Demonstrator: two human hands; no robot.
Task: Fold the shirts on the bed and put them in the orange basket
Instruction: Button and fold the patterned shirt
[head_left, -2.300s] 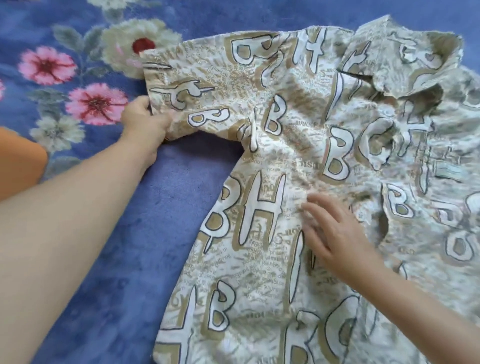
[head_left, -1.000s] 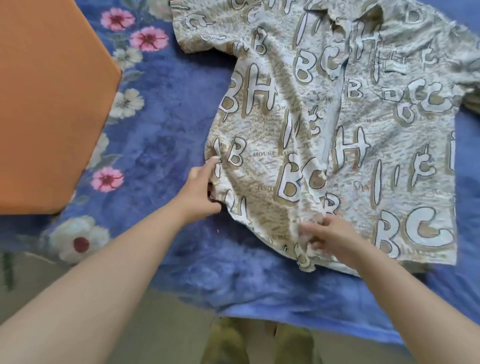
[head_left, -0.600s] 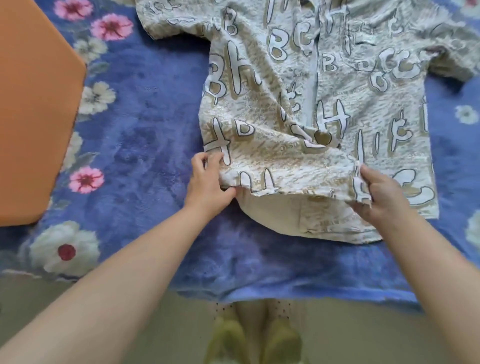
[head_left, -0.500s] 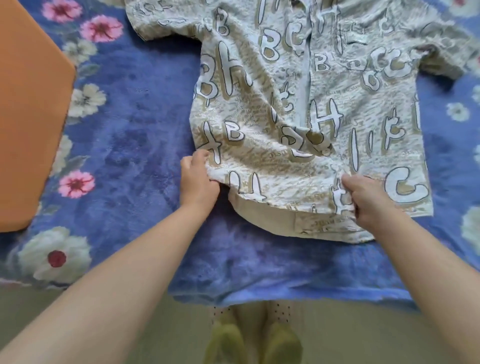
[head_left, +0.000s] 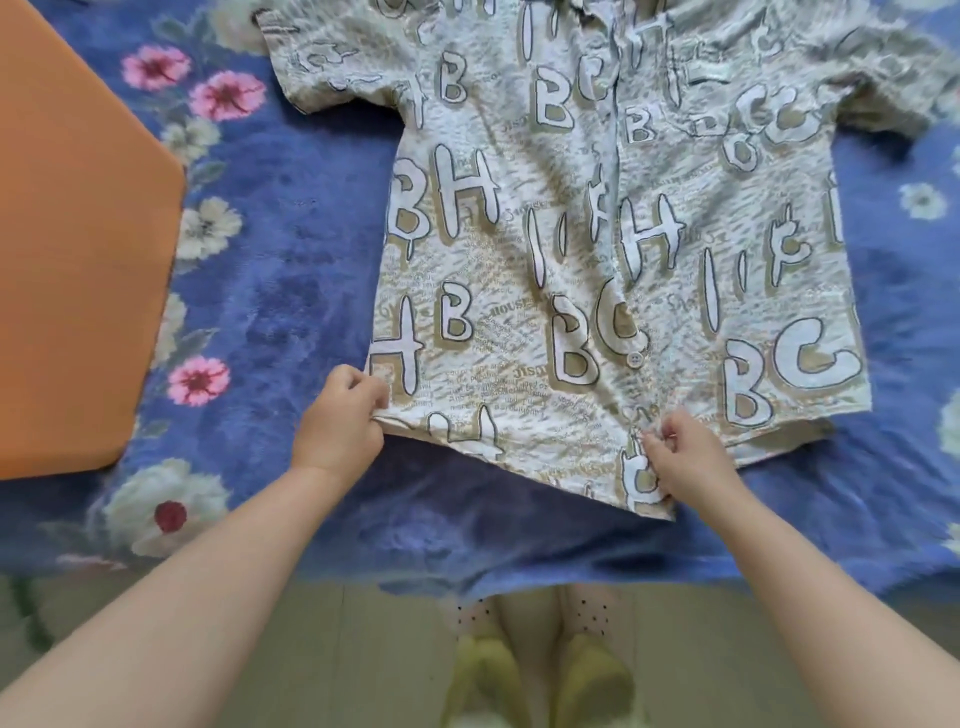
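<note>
Since half a second ago you have drawn the shirt's (head_left: 597, 249) lower front flat, so the turned-up hem that showed its plain underside now lies smoothed down, and your right hand (head_left: 680, 457) has shifted inward to the button placket. Your left hand (head_left: 340, 421) pinches the shirt's bottom corner, thumb and curled fingers closed on the fabric edge. Your right hand pinches the hem at the centre front, fingertips closed on the cloth just below a white button (head_left: 635, 358). Between your two hands the hem runs taut; beyond your right hand the other front panel spreads out flat to the far corner. Up and away from both hands the shirt lies face up on the bed (head_left: 291, 270), front closed, sleeves spread to either side, collar at the top edge of view. Out past your left hand, apart from the shirt, sits the orange basket (head_left: 72, 291) on the blue flowered cover. Below your wrists, past the bed's near edge, your feet in yellow slippers (head_left: 540, 680) stand on the floor.
</note>
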